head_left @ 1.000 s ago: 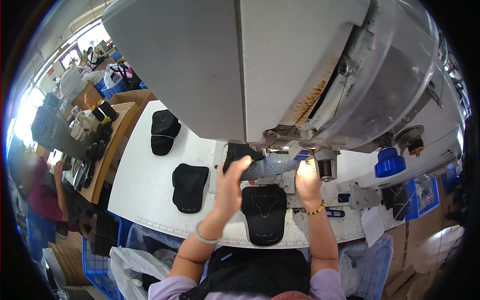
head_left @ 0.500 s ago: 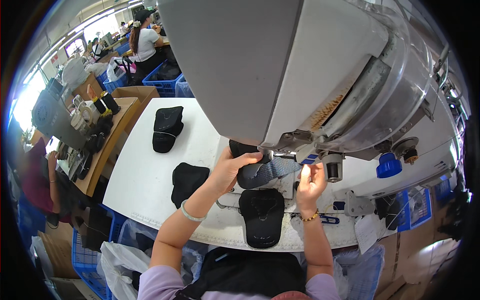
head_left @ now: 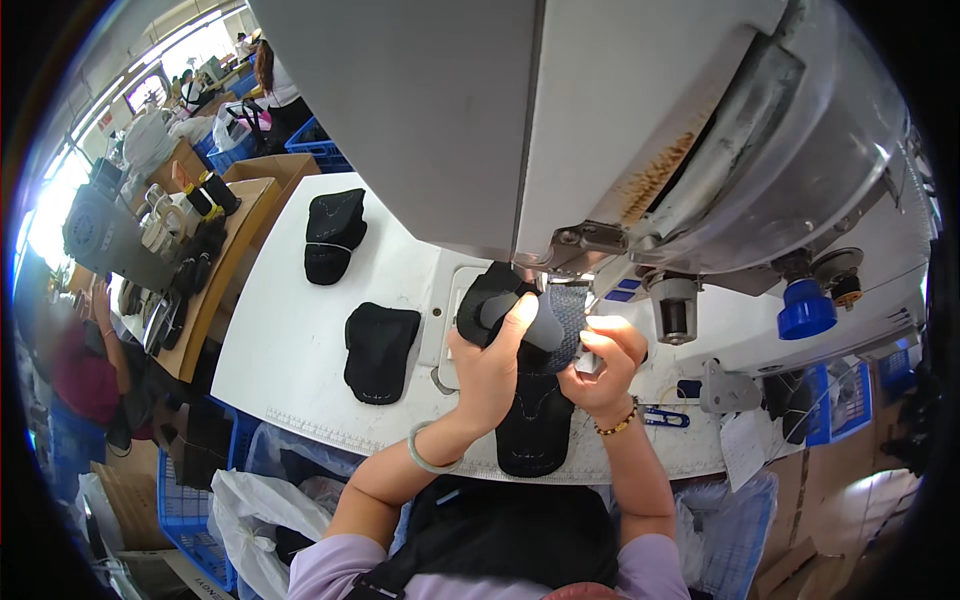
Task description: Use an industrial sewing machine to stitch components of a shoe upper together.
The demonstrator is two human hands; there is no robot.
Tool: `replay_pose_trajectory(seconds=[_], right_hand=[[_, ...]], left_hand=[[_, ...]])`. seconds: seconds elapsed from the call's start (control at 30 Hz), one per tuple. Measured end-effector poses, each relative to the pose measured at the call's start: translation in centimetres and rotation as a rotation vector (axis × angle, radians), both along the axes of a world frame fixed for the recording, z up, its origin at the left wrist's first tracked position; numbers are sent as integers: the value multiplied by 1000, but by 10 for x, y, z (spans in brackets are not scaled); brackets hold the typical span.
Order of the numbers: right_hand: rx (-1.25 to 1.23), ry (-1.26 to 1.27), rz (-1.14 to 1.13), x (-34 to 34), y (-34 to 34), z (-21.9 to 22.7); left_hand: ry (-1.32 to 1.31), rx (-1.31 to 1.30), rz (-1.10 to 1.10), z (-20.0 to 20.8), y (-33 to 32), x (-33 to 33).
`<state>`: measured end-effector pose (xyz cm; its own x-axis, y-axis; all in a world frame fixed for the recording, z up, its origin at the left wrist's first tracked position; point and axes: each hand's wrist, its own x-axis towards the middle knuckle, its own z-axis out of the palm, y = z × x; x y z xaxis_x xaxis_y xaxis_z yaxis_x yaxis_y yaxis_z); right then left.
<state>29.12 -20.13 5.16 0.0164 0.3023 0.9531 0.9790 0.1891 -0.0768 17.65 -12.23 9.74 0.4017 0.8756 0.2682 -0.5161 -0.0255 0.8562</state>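
white curved-edge worktable (head_left: 275, 345): the black padded fabric piece with grey patterned mesh (head_left: 545, 328) now in front of the large grey-and-white machine head (head_left: 440, 120)

the left hand (head_left: 485, 375) grasps the padded piece's black side, thumb pressed on its grey padding; the right hand (head_left: 605, 375) pinches the mesh edge between thumb and fingers. half a second ago the mesh ran flatter and closer in beneath the machine head; it has since come forward and tilted up, which suggests it is being handled away from the needle area, though any contact there cannot be made out. it partly hides a flat black fabric piece with pale dashed stitching (head_left: 535, 440), lying in front of the machine head. left of the machine head lie a broad black fabric piece (head_left: 382, 353) and, farther back, a black fabric piece crossed by a pale line (head_left: 334, 240). under the machine head's right side is a bright blue round plastic knob (head_left: 806, 312).
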Motion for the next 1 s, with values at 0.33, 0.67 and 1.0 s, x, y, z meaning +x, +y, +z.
replay_pose_trajectory(seconds=[0.33,0.67,1.0], right_hand=[[-28,212,194,-12,2,11],[-47,256,189,-10,1,7],[-71,1,130,10,-9,24]], left_hand=[[227,-194,-70,-31,36,-33],[347,1598,287,-16,55,-31],[289,1716,161,14,51,-32]])
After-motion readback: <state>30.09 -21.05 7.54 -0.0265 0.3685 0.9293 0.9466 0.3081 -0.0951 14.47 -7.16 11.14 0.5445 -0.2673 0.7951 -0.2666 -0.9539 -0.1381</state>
